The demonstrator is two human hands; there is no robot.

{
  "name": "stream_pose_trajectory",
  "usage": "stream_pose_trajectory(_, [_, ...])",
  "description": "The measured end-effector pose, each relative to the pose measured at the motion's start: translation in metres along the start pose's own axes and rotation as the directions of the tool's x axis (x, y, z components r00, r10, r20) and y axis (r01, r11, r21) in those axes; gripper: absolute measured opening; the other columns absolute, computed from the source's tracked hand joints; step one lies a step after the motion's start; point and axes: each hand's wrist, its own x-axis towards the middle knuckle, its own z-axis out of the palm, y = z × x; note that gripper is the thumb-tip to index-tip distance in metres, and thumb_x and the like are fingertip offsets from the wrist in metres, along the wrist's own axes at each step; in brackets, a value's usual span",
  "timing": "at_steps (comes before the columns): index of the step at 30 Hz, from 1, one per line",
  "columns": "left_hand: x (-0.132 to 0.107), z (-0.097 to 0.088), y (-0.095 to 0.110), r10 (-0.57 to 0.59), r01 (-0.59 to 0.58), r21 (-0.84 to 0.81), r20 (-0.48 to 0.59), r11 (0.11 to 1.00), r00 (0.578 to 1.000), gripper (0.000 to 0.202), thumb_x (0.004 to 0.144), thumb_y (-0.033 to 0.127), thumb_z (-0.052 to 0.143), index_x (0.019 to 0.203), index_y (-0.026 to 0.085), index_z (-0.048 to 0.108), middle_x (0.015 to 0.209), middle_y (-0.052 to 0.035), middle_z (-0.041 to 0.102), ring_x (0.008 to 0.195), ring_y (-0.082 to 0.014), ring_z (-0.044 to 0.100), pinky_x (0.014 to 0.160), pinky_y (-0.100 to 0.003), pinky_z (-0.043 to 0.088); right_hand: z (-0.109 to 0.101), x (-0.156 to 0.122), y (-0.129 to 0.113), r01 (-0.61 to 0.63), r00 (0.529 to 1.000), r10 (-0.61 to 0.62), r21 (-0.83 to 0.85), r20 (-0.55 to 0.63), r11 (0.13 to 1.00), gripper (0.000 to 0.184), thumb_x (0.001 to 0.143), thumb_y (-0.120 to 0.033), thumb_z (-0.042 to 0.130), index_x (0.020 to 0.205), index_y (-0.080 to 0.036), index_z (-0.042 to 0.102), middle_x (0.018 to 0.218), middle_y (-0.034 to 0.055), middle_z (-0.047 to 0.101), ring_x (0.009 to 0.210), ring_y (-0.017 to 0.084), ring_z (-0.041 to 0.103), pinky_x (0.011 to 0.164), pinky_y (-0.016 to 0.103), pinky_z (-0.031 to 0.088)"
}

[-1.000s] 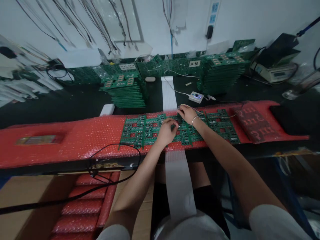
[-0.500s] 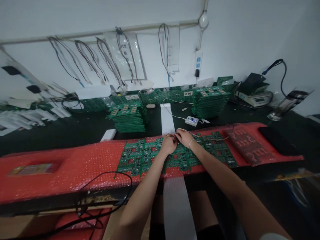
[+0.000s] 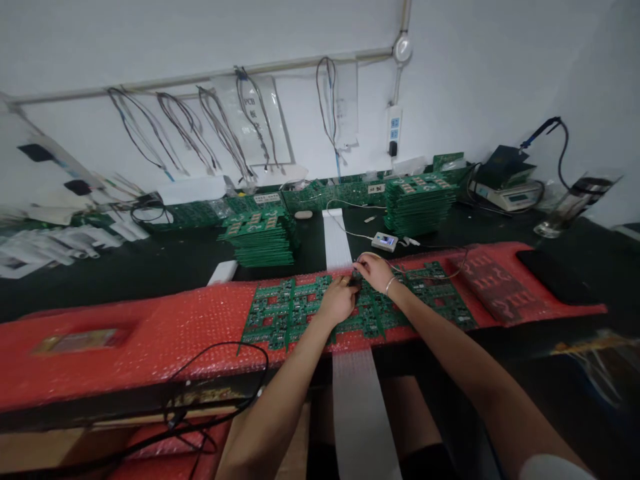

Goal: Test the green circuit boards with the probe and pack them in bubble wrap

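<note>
Green circuit boards (image 3: pixel 269 320), joined in panels and covered with small parts, lie in a row on red bubble wrap (image 3: pixel 190 320). My left hand (image 3: pixel 339 300) is on a middle board, its fingers curled at the board's upper part; they hide what is under them. Just to the right and a little higher, my right hand (image 3: pixel 374 270) pinches the end of a thin cable (image 3: pixel 453 275) above the boards' far edge. The tip in those fingers is too small to make out. Behind the hands, a small white device with a lit screen (image 3: pixel 385 241) has cables attached.
Tall stacks of green boards stand behind, one left (image 3: pixel 263 240) and one right (image 3: pixel 419 207). A white ribbon strip (image 3: pixel 338 240) runs under the wrap and hangs off the front edge. A black flat object (image 3: pixel 555 277), a scale (image 3: pixel 513 198) and a clear cup (image 3: pixel 570 207) are at right.
My right hand has drawn slightly up and right, away from my left hand, with the cable end. My left hand has shifted slightly down on the board. The view has tilted a little.
</note>
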Motion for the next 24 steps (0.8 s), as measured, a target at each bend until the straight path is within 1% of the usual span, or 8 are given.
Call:
stream_pose_trajectory(2, [0.000, 0.001, 0.000, -0.009, 0.009, 0.002, 0.026, 1.000, 1.000, 0.032, 0.082, 0.006, 0.054, 0.101, 0.019, 0.076, 0.110, -0.0134, 0.068, 0.103, -0.0286, 0.064, 0.094, -0.047, 0.053, -0.013, -0.016, -0.007, 0.069, 0.997, -0.065, 0.071, -0.052, 0.995, 0.018, 0.095, -0.032, 0.056, 0.080, -0.021, 0.059, 0.083, 0.0051, 0.065, 0.082, 0.019, 0.062, 0.080, 0.032, 0.048])
stream_pose_trajectory(5, [0.000, 0.002, 0.001, -0.029, 0.030, -0.043, 0.028, 0.999, 0.999, 0.032, 0.083, 0.007, 0.055, 0.107, 0.018, 0.074, 0.122, -0.0132, 0.065, 0.112, -0.0284, 0.061, 0.101, -0.047, 0.051, -0.025, -0.050, -0.015, 0.120, 0.993, -0.119, 0.143, -0.014, 0.983, 0.023, 0.095, -0.038, 0.055, 0.080, -0.022, 0.060, 0.084, 0.0049, 0.067, 0.084, 0.020, 0.063, 0.082, 0.033, 0.049])
stream_pose_trajectory(9, [-0.018, -0.005, 0.012, -0.087, 0.062, -0.150, -0.166, 0.987, 0.982, 0.037, 0.085, 0.008, 0.053, 0.118, 0.017, 0.067, 0.128, -0.0126, 0.060, 0.120, -0.0270, 0.056, 0.106, -0.047, 0.047, -0.020, -0.087, -0.017, 0.057, 0.995, -0.070, 0.169, 0.071, 0.984, 0.025, 0.096, -0.041, 0.055, 0.081, -0.023, 0.062, 0.086, 0.0055, 0.070, 0.085, 0.021, 0.066, 0.082, 0.035, 0.051])
stream_pose_trajectory(11, [-0.037, -0.013, 0.023, -0.116, 0.059, -0.221, -0.254, 0.973, 0.960, 0.030, 0.089, 0.011, 0.050, 0.112, 0.018, 0.067, 0.119, -0.0105, 0.063, 0.115, -0.0243, 0.058, 0.103, -0.044, 0.049, -0.015, -0.093, -0.016, 0.046, 0.994, -0.062, 0.178, 0.085, 0.983, 0.025, 0.096, -0.042, 0.056, 0.082, -0.023, 0.064, 0.087, 0.0057, 0.071, 0.086, 0.021, 0.067, 0.083, 0.035, 0.052])
stream_pose_trajectory(13, [-0.060, -0.021, 0.036, -0.143, 0.061, -0.279, -0.285, 0.958, 0.948, 0.024, 0.092, 0.014, 0.049, 0.106, 0.019, 0.068, 0.108, -0.0085, 0.064, 0.106, -0.0219, 0.061, 0.095, -0.040, 0.053, -0.012, -0.094, -0.016, 0.057, 0.994, -0.073, 0.190, 0.078, 0.980, 0.026, 0.096, -0.043, 0.055, 0.084, -0.022, 0.065, 0.089, 0.0060, 0.072, 0.088, 0.021, 0.067, 0.085, 0.035, 0.052])
stream_pose_trajectory(16, [-0.096, -0.027, 0.054, -0.170, 0.082, -0.338, -0.237, 0.937, 0.956, 0.019, 0.092, 0.016, 0.050, 0.101, 0.019, 0.067, 0.100, -0.0070, 0.065, 0.097, -0.0202, 0.063, 0.087, -0.035, 0.055, -0.011, -0.091, -0.017, 0.073, 0.993, -0.089, 0.181, 0.083, 0.981, 0.028, 0.097, -0.043, 0.055, 0.085, -0.021, 0.067, 0.090, 0.0065, 0.073, 0.089, 0.021, 0.068, 0.085, 0.034, 0.052])
stream_pose_trajectory(19, [-0.124, -0.024, 0.064, -0.178, 0.105, -0.370, -0.168, 0.923, 0.970, 0.020, 0.089, 0.012, 0.051, 0.098, 0.020, 0.067, 0.098, -0.0062, 0.065, 0.093, -0.0191, 0.064, 0.083, -0.033, 0.055, -0.011, -0.091, -0.017, 0.073, 0.991, -0.087, 0.133, 0.100, 0.988, 0.025, 0.096, -0.041, 0.056, 0.087, -0.021, 0.068, 0.094, 0.0068, 0.074, 0.091, 0.021, 0.068, 0.086, 0.034, 0.051])
stream_pose_trajectory(24, [-0.144, -0.013, 0.072, -0.186, 0.130, -0.374, -0.117, 0.918, 0.976, 0.019, 0.086, 0.010, 0.052, 0.093, 0.021, 0.066, 0.100, -0.0060, 0.065, 0.093, -0.0189, 0.065, 0.082, -0.032, 0.056, -0.011, -0.092, -0.017, 0.127, 0.984, -0.135, 0.072, 0.119, 0.989, 0.022, 0.096, -0.038, 0.059, 0.087, -0.022, 0.069, 0.097, 0.0064, 0.074, 0.096, 0.021, 0.067, 0.090, 0.034, 0.049])
